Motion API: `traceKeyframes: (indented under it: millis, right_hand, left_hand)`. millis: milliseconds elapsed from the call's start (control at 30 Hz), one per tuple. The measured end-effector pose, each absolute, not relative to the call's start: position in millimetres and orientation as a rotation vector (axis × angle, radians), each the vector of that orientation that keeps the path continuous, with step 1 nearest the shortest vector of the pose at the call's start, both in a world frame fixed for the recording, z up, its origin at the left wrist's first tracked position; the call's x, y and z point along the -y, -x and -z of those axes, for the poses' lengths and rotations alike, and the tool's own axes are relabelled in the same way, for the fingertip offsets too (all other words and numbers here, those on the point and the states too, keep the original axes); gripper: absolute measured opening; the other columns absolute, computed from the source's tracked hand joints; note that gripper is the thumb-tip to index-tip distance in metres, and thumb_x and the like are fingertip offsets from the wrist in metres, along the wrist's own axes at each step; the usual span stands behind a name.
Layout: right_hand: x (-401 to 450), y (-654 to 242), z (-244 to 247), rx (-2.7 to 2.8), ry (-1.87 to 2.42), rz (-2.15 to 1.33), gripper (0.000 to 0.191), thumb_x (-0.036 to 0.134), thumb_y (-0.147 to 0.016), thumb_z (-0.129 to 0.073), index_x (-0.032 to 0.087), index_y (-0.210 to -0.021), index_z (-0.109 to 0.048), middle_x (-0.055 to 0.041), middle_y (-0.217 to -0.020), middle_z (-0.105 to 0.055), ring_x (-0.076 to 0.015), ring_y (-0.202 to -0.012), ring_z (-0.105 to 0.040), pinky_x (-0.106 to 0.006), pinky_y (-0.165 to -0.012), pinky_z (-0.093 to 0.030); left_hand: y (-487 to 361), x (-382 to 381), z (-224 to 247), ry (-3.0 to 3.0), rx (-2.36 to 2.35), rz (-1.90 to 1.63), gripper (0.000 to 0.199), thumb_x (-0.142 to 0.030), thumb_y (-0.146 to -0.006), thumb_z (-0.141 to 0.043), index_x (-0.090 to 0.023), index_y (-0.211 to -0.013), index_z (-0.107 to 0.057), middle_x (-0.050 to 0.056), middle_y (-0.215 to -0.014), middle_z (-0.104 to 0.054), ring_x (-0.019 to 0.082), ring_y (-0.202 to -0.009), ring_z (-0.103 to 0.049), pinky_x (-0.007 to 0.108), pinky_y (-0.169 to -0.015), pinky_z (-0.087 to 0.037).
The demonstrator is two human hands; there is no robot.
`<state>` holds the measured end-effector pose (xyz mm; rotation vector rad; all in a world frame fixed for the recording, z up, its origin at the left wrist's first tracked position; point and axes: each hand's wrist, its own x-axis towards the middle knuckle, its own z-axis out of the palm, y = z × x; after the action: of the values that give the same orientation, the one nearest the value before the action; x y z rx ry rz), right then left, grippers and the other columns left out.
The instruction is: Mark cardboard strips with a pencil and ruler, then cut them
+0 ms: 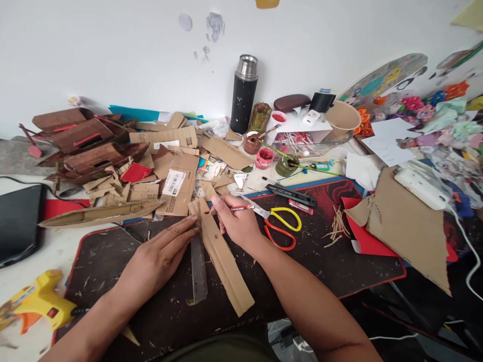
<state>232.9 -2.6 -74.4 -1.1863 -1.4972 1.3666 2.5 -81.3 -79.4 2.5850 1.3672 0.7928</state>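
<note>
Off the mat (98, 271), past its left edge, the glue gun (45, 301) lies on the worktop (56, 244), and a cardboard hull (101, 213) lies at the mat's far left corner. My left hand (162, 256) is laid flat, fingers straight and together, grasping nothing; their tips press at the far end of the ruler (198, 276). The ruler runs almost straight away from me and seems to lie over the strip (226, 261) where they cross. The strip, on the mat, slants: its far end sits leftward by the mat's far edge, right between my two sets of fingertips, while its long axis comes back rightward to an end near the mat's near edge. So its whole length trails toward me from my fingers, and the ruler's near end stands apart on its left. My right hand (237, 221) is over the strip's right side, fingers clenched round a pencil (242, 207), its tip turned left toward the ruler; I judge both hands about equally near. Rightward, the scissors (267, 215) lie just beside my right hand, and the cutter (291, 195) rests nearer the mat's far edge.
</note>
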Motion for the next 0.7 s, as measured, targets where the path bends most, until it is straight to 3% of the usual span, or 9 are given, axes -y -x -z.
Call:
traceKeyframes:
  millis: [700]
  right_hand:
    - [2.0, -234.8, 73.8, 1.560, 1.217, -1.309, 0.059, 0.073, -0.111, -0.052, 0.024, -0.082, -0.068, 0.0016, -0.057, -0.062, -0.0156, -0.050, -0.059, -0.027, -0.051, -0.041]
  left_hand:
    - [-2.2, 79.5, 78.6, -2.478, -1.383, -0.812, 0.028, -0.025, -0.113, -0.058, -0.021, -0.131, -0.079, 0.010, -0.149, -0.078, 0.023, -0.129, -0.079, 0.033, -0.116, -0.062]
